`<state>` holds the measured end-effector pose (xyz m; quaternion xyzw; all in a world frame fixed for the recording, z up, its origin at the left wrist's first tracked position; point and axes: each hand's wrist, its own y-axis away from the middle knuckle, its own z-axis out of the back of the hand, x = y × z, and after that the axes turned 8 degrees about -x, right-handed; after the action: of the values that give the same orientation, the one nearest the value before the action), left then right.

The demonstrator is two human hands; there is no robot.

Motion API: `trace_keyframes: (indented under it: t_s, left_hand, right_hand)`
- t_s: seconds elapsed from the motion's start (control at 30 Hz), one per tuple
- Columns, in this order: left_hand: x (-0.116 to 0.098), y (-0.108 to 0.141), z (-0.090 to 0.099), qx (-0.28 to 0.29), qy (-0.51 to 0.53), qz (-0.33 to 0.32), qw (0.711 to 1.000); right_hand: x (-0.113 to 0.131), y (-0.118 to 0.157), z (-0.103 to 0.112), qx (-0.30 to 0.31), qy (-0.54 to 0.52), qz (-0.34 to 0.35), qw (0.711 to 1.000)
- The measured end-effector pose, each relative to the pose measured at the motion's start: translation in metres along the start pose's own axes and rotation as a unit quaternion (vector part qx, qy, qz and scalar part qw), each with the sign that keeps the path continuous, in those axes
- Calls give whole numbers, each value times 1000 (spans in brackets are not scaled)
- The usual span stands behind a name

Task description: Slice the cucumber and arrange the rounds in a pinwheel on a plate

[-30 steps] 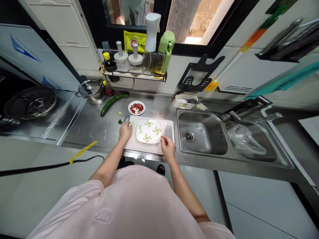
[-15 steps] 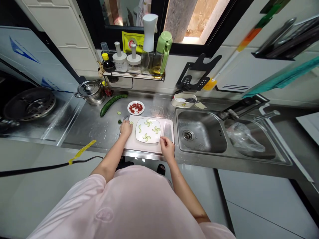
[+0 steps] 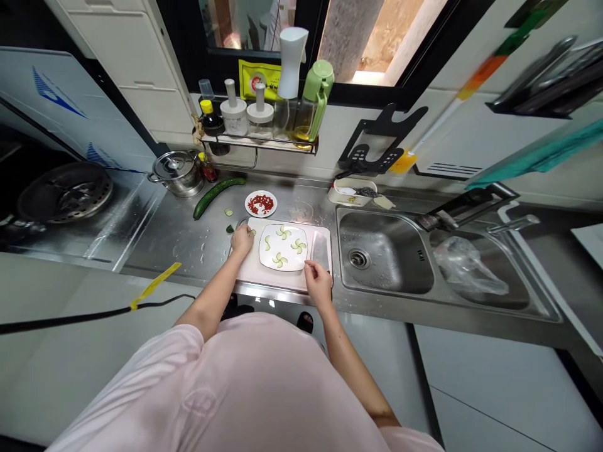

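Left hand (image 3: 242,241) at the 10 o'clock corner of the white cutting board (image 3: 249,274), fingers (image 3: 246,230) bunched together, one small cucumber slice (image 3: 253,232) just beside them (cannot tell if they pinch anything). Right hand (image 3: 318,282) at the board's 4 o'clock edge, fingers (image 3: 309,267) curled together right by the lower end of one wide-bladed kitchen knife (image 3: 320,250), which lies on the board at 3 o'clock; cannot tell if they grip it. One white plate (image 3: 288,260) sits mid-board with four clusters of cucumber slices: three pinwheels, and the 9 o'clock cluster too small to count. Two loose cucumber pieces (image 3: 228,213) on the steel worktop (image 3: 160,245) at the board's 10 o'clock. Further out at 11 o'clock, one long cucumber (image 3: 219,197) and one small plate of chopped red chilli (image 3: 260,204), then one lidded steel pot (image 3: 178,174) at 10 o'clock. Double steel sink (image 3: 381,251) at 3 o'clock, one clear plastic bag (image 3: 470,267) in its far basin
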<state>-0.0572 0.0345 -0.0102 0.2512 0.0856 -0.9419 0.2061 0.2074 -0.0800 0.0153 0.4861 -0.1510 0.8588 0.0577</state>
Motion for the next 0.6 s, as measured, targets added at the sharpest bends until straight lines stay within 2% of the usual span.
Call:
trace_keyframes:
  t_s: [0.17,0.23,0.33,0.47,0.6]
  left_hand:
    - [0,6,-4,-12,154,44,987]
    - [-2,12,-5,-9,236,68,969]
    - [-8,25,-1,21,373,86,924]
    - [-21,48,15,98,492,90,860]
    - [-37,64,37,132,524,72,838]
  right_hand:
    - [3,-2,1,4,-3,-1,1000]
    - [4,-4,1,6,-3,-3,1000]
    - [8,-7,-1,12,-14,-6,1000]
    - [22,-16,-7,19,-45,-8,999]
    - [49,-30,-13,24,-86,-5,996]
